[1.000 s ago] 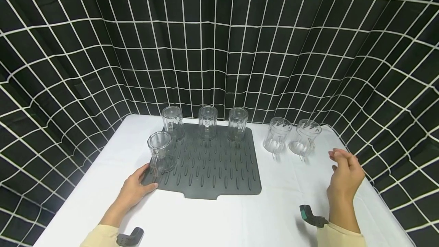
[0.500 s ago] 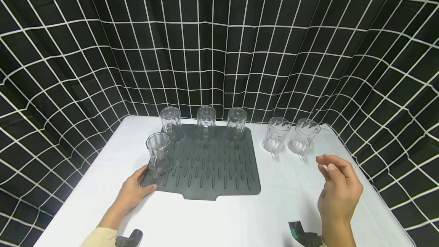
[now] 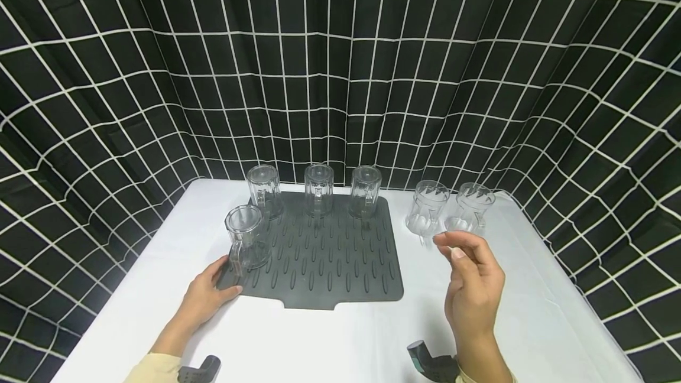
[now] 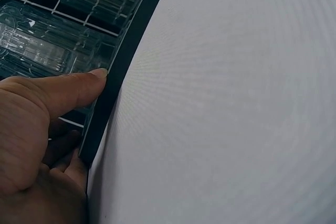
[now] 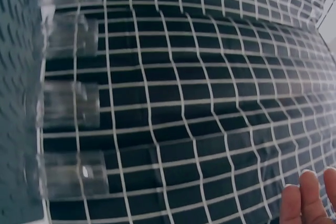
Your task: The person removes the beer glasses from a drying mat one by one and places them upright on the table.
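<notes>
My left hand (image 3: pixel 204 291) holds the front left corner of a dark grey ridged drying mat (image 3: pixel 340 268). In the left wrist view its thumb (image 4: pixel 79 88) lies along the mat's edge, with the other fingers round the corner. A clear glass mug (image 3: pixel 248 238) stands upside down beside that hand. Three more upturned mugs line the back edge, the middle one (image 3: pixel 319 191) among them. My right hand (image 3: pixel 473 288) is empty, fingers loosely bent, in front of two clear glass mugs to the right of the mat. The left one (image 3: pixel 427 208) is unobstructed; my fingers overlap the lower right one (image 3: pixel 469 208).
A white cloth (image 3: pixel 367 341) covers the table. Behind and along both sides hangs a black curtain (image 3: pixel 330 58) with a white grid, close behind the back mugs. Dark wrist devices sit on both forearms, the right one (image 3: pixel 433 365) standing out over the cloth.
My right hand has swung left from the table's right side to just in front of the two mugs. The left hand has stayed at the mat's corner, and the mugs stand as before.
</notes>
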